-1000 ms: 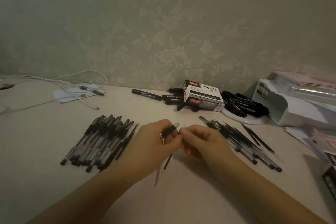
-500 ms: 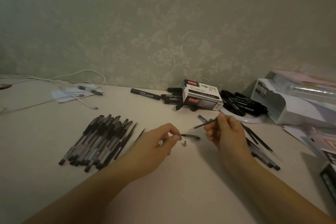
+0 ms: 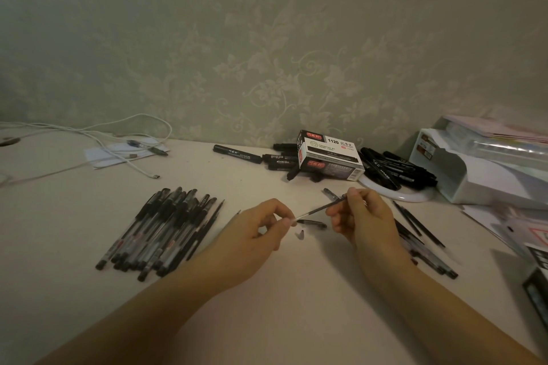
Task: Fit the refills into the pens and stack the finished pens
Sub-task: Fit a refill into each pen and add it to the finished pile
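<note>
Table [image 3: 296, 305]: pale surface, both forearms reaching in from the near edge.
Left hand [image 3: 255, 234]: near the middle, thumb and forefinger pinching the pale tip end of the refill; other fingers curled loosely beneath.
Right hand [image 3: 364, 216]: just right of the left hand, fingers curled round the far, dark end of the refill.
Refill [image 3: 317, 210]: thin rod held between the two hands above the table, slanting up from near-left to far-right.
Pen cap [image 3: 311, 224]: small dark piece lying on the table below the refill, between the hands.
Small tip piece [image 3: 300, 235]: lying just near of the pen cap; too small to tell more.
Finished pens [image 3: 166, 231]: a pile left of the left hand, lying roughly parallel, ends pointing near-left.
Loose pens and refills [image 3: 421, 234]: spread on the table right of the right hand, partly hidden by it.
Marker box [image 3: 329, 154]: far side, lettered "1120", resting tilted on black markers.
Markers [image 3: 397, 169]: black, heaped right of the box on a white round dish [image 3: 394, 194]; more lie left of the box.
White tray [image 3: 474, 175]: far right, holding papers.
Cables [image 3: 118, 145]: white, tangled at the far left over a sheet of paper.
Wall [image 3: 267, 53]: pale green, leaf-patterned.
</note>
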Motion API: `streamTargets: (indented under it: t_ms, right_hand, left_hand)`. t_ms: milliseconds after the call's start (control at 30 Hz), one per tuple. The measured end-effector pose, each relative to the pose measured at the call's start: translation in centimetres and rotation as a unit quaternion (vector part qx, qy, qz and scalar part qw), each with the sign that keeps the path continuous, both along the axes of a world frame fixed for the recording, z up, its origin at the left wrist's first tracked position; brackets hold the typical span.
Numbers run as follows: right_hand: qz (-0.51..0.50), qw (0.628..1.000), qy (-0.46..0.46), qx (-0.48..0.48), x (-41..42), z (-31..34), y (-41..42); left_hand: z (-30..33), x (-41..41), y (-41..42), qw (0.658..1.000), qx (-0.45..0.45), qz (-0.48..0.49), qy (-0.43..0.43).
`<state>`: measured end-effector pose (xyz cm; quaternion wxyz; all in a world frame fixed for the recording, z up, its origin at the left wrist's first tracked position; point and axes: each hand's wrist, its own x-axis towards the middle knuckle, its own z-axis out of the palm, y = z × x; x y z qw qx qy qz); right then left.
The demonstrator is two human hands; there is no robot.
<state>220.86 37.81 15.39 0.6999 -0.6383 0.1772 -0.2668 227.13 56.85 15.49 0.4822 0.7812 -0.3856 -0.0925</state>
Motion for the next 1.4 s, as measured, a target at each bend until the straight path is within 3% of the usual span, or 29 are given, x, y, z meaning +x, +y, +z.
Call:
streamTargets:
  t_ms: [133,333,500,667,767,867,933,1233,1400]
  right_hand:
    - [0.056,0.99,0.023,-0.13,-0.4,-0.2,0.8]
    - [0.134,0.915,0.071,-0.374,-1.1,-0.5,1.9]
    - [0.079,0.883,0.066,-0.457,-1.0,-0.4,1.3]
    - [0.099,0.842,0.095,-0.522,-0.8,-1.0,1.1]
    - [0.086,0.87,0.08,-0.479,-0.6,-1.1,0.9]
    - [0.069,0.944,0.055,-0.319,-0.4,-0.9,0.7]
    - [0.086,0.968,0.034,-0.232,-0.4,-0.7,0.8]
    - [0.187,0.956,0.03,-0.223,-0.5,-0.7,1.2]
    - [0.209,0.955,0.037,-0.207,-0.6,-0.6,1.3]
  left_hand:
    - [-0.1,0.0,0.0,1.0,0.006,0.003,0.001]
    - [-0.3,0.2,0.1,1.0,0.002,0.005,-0.003]
    - [-0.7,0.8,0.0,0.999,0.019,0.039,-0.026]
    - [-1.0,0.9,0.2,0.994,0.032,0.051,-0.09]
    - [-1.0,1.0,0.3,0.989,0.051,0.053,-0.13]
    - [-1.0,1.0,0.4,0.989,0.05,0.047,-0.131]
    - [-1.0,0.9,0.4,0.989,0.051,0.038,-0.131]
    - [-0.7,0.6,0.3,0.984,0.08,0.016,-0.156]
    - [-0.5,0.4,0.2,0.989,0.06,0.029,-0.128]
